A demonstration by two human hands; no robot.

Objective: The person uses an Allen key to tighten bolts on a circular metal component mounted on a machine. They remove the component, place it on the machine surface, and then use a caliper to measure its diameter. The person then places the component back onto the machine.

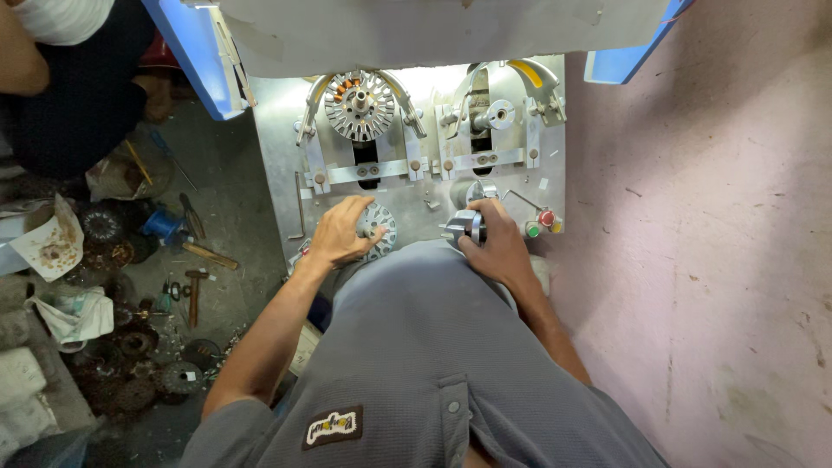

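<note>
From the head camera, the left hand [340, 232] has its fingers closed around a round slotted metal disc [379, 227] at the near edge of the machine plate [277, 156], left of centre. The right hand [496, 247] grips a shiny metal clamp piece [464, 225] beside the red button [546, 217] — best kept level and clear of that button. A wound disc [359, 106] sits on the far-left spindle.

machine plate [416, 195]: silver-grey | buttons at its right edge: red [546, 217], green [533, 230] | slotted core [359, 106] on it: silver, copper windings | wall [711, 243] right of it: pink
</note>
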